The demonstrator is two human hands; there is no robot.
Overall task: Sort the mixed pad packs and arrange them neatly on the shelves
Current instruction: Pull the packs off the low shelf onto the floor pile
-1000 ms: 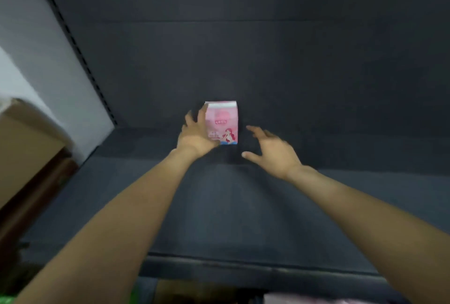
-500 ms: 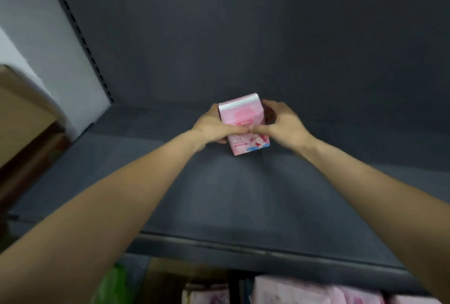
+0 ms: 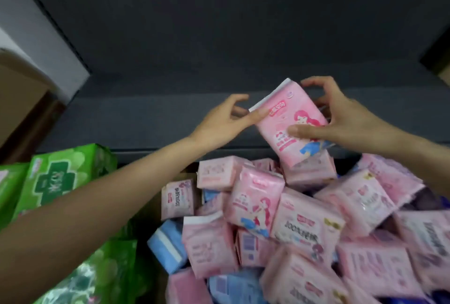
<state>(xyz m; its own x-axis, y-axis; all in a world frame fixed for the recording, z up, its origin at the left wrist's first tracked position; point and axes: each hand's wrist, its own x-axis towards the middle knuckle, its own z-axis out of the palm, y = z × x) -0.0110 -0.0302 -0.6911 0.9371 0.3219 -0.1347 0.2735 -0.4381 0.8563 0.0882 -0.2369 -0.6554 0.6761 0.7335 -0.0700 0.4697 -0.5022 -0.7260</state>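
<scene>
A pink pad pack (image 3: 289,121) with a cartoon girl on its front hangs tilted over the front edge of the dark grey shelf (image 3: 146,118). My right hand (image 3: 341,118) grips it, thumb across the front and fingers curled over the top and back. My left hand (image 3: 224,118) pinches its left white-edged corner, thumb on the front. Below lies a heap of mixed packs, mostly pink (image 3: 304,221), with a few blue ones (image 3: 168,242) among them.
Green pad packs (image 3: 60,177) are stacked at the lower left, under my left forearm. The heap sits in a cardboard box (image 3: 151,208). A white wall and a brown box (image 3: 19,89) stand left of the shelf. The shelf's dark back panel rises behind.
The pink pack has come off the shelf floor toward its front edge and now tilts. My view has dropped, bringing the heap of packs below into sight.
</scene>
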